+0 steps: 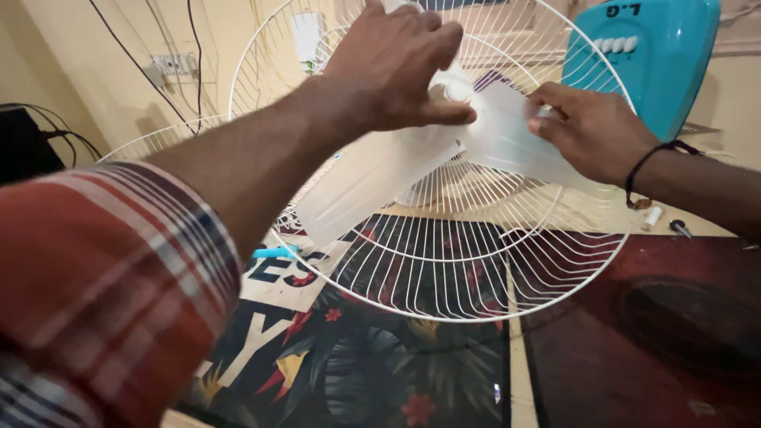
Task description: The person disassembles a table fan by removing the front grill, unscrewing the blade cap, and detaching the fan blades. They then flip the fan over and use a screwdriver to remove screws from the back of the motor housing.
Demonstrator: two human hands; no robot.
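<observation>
- Fan blade [372, 178] lay inside white wire guard [476, 301], centre of view
- Left hand [396, 67] at 12 o'clock, grip closed over blade hub [453, 89]
- Right hand [590, 127] at 2 o'clock, grip pinching a blade's edge

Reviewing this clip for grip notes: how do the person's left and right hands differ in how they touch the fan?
The left hand lies palm-down over the white hub, fingers curled around it; the right hand pinches the edge of one translucent blade. The left arm wears a rolled plaid sleeve; the right wrist bears a dark cord band. Both work in front of the white wire guard.
</observation>
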